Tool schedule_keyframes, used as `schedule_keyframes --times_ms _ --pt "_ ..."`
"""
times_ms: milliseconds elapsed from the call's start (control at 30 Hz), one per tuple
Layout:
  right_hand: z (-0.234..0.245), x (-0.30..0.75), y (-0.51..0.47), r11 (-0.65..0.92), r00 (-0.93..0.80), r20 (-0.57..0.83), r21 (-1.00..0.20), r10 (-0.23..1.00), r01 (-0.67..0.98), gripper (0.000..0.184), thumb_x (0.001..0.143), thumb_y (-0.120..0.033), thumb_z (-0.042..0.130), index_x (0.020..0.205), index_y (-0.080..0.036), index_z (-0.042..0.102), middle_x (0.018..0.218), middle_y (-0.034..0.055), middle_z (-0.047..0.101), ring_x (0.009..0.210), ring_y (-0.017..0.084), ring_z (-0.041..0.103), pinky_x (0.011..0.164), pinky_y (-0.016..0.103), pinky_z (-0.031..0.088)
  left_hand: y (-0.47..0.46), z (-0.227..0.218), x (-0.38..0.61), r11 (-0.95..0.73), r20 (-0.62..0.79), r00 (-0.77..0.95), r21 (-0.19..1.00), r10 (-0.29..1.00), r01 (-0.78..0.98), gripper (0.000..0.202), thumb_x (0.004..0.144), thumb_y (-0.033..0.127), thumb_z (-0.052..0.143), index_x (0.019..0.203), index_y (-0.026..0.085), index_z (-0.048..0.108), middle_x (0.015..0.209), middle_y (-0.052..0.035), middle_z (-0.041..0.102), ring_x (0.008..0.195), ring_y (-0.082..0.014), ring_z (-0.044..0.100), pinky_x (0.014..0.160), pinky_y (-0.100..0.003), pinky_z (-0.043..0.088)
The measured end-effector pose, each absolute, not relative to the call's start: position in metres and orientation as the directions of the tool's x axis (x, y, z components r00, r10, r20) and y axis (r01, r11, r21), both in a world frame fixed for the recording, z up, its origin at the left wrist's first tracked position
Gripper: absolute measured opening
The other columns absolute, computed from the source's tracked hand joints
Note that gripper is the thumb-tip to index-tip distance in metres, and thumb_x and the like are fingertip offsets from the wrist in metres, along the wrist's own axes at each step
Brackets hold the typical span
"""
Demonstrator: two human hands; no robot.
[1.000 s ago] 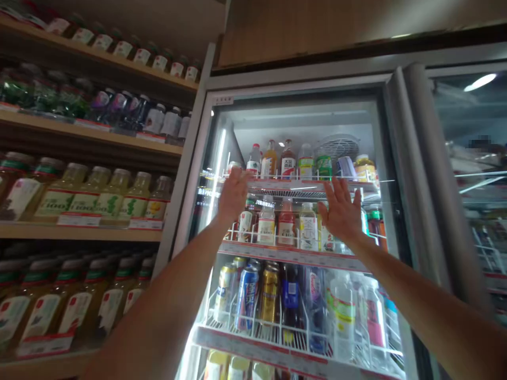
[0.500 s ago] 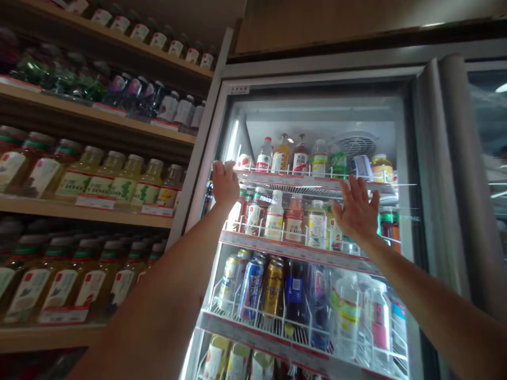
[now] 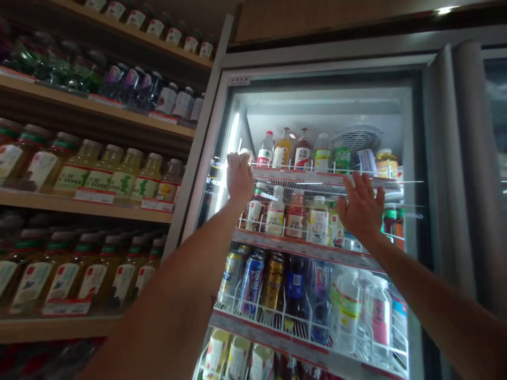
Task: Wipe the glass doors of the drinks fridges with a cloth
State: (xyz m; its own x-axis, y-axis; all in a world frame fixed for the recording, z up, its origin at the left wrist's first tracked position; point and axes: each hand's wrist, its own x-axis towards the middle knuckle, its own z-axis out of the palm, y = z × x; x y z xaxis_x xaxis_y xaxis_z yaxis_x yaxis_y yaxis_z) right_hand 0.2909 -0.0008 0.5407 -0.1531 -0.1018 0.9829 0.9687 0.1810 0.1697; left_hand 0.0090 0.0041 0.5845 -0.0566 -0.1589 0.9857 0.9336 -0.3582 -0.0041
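Note:
Both my arms reach up into an open drinks fridge (image 3: 317, 71). My left hand (image 3: 240, 177) is at the left end of the top wire shelf (image 3: 312, 178). Its fingers curl around a small white container (image 3: 247, 153) that it mostly hides. My right hand (image 3: 362, 205) is raised flat with fingers spread, just below the right part of that shelf, in front of bottles; it holds nothing. Along the top shelf stand a row of bottles (image 3: 283, 150) and a tilted can (image 3: 365, 160).
The fridge door (image 3: 455, 158) is swung open on the right. The shelf below holds bottles (image 3: 295, 216); lower down are cans (image 3: 271, 279) and large clear bottles (image 3: 346, 309). Wooden shelves (image 3: 79, 205) of yellow juice bottles (image 3: 127, 177) fill the left wall.
My left hand has slid left and up to the top shelf's left end and closed there. The right hand stays spread near the same shelf. The view has shifted leftwards.

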Motion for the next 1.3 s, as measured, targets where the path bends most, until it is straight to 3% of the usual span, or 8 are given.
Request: schedule_keyframes --times_ms 100,167,233,467,667,900,1133,1300 --pt "0.54 0.292 0.0 0.189 -0.158 0.98 0.18 -0.125 0.965 0.05 0.089 -0.033 0.033 0.136 -0.017 0.041 0.145 0.0126 0.036 0.136 0.028 0.028 0.107 0.054 0.021 0.009 0.572 0.059 -0.354 0.987 0.063 -0.112 -0.147 0.929 0.043 0.087 0.01 0.031 0.125 0.019 0.048 0.138 -0.0064 0.045 0.139 -0.0215 0.022 0.113 -0.044 0.027" --pt "0.54 0.294 0.0 0.186 -0.167 0.975 0.193 -0.144 0.963 0.048 0.089 -0.032 0.032 0.133 -0.016 0.044 0.144 0.0131 0.038 0.135 0.028 0.03 0.108 0.053 0.021 0.011 0.558 0.09 -0.341 0.914 0.375 -0.407 -0.156 0.847 0.041 0.089 0.014 0.034 0.126 0.022 0.048 0.141 -0.0033 0.042 0.139 -0.021 0.02 0.112 -0.041 0.03" --pt "0.54 0.296 0.0 0.187 -0.174 0.973 0.201 -0.151 0.962 0.047 0.089 -0.032 0.032 0.132 -0.017 0.046 0.143 0.0129 0.04 0.134 0.028 0.032 0.107 0.052 0.022 0.011 0.55 0.088 -0.327 0.857 0.493 -0.514 -0.149 0.793 0.041 0.09 0.017 0.035 0.128 0.024 0.046 0.142 -0.0026 0.041 0.139 -0.0203 0.021 0.111 -0.041 0.031" --pt "0.54 0.293 0.001 0.165 -0.147 0.978 0.171 -0.15 0.971 0.046 0.089 -0.032 0.033 0.13 -0.017 0.048 0.142 0.0108 0.041 0.134 0.027 0.033 0.107 0.051 0.024 0.007 0.562 0.007 -0.329 0.974 -0.116 0.048 -0.192 0.943 0.042 0.09 0.016 0.031 0.128 0.016 0.046 0.141 -0.0103 0.041 0.138 -0.0263 0.023 0.111 -0.049 0.028" --pt "0.54 0.296 -0.002 0.167 -0.168 0.977 0.188 -0.128 0.968 0.048 0.089 -0.032 0.03 0.13 -0.016 0.048 0.142 0.0108 0.041 0.134 0.026 0.032 0.108 0.05 0.024 0.007 0.506 0.065 -0.341 0.893 0.43 -0.449 -0.135 0.826 0.041 0.09 0.02 0.035 0.129 0.024 0.047 0.143 -0.0017 0.04 0.14 -0.0181 0.019 0.111 -0.038 0.031" --pt "0.539 0.294 0.001 0.161 -0.151 0.977 0.175 -0.151 0.971 0.047 0.089 -0.031 0.033 0.13 -0.014 0.048 0.142 0.0129 0.041 0.134 0.027 0.032 0.107 0.052 0.023 0.006 0.506 -0.019 -0.304 0.964 -0.118 0.041 -0.239 0.952 0.04 0.092 0.018 0.028 0.128 0.012 0.045 0.139 -0.0158 0.042 0.139 -0.024 0.019 0.112 -0.05 0.026" --pt "0.54 0.295 -0.004 0.178 -0.163 0.979 0.182 -0.119 0.967 0.047 0.089 -0.029 0.035 0.132 -0.014 0.046 0.143 0.0137 0.039 0.134 0.028 0.032 0.108 0.053 0.024 0.004 0.474 0.051 -0.321 0.876 0.452 -0.482 -0.167 0.815 0.039 0.09 0.02 0.037 0.127 0.023 0.049 0.141 -0.0025 0.043 0.139 -0.0182 0.019 0.111 -0.037 0.032" --pt "0.522 0.29 -0.005 0.178 -0.125 0.991 0.133 -0.057 0.975 0.05 0.091 -0.032 0.031 0.136 -0.015 0.041 0.146 0.0147 0.032 0.136 0.03 0.027 0.107 0.058 0.022 0.002 0.484 -0.004 -0.346 0.971 0.01 -0.095 -0.24 0.933 0.039 0.092 0.019 0.032 0.128 0.017 0.046 0.14 -0.0113 0.042 0.139 -0.0203 0.019 0.111 -0.043 0.029"
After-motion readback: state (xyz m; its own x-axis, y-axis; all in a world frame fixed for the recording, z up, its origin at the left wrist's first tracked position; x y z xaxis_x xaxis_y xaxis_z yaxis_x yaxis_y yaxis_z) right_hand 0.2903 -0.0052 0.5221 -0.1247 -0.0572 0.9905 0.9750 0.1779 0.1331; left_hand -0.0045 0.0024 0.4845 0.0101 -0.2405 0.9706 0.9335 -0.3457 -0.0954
